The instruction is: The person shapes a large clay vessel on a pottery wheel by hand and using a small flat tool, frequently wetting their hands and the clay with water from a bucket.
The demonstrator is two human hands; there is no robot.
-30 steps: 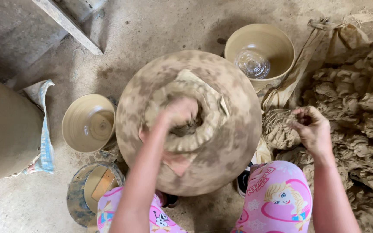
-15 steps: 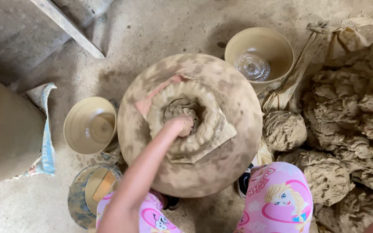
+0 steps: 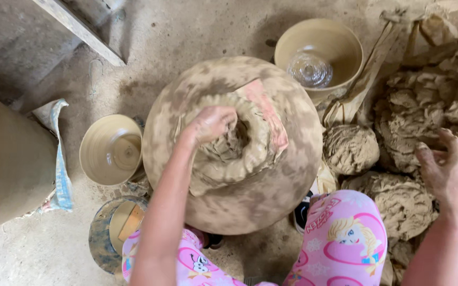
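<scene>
Now left hand (image 3: 211,123) fingers curled on lumpy clay coil (image 3: 245,143); right hand (image 3: 451,169) spread, empty.

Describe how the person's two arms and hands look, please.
Both arms are bare, with no sleeves, gloves or jewellery visible. The left hand and the right hand are smeared with wet clay, which also streaks the forearms.

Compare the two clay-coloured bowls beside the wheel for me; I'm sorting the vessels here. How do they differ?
The bowl at upper right is deeper, with tall walls, and holds a clear glass object. The bowl at left is shallower, shows ring marks inside and holds nothing. The upper right bowl sits beside the clay lumps; the left bowl sits by a blue-edged sack. Both are round, tan and open upward on the dirt floor.
</scene>
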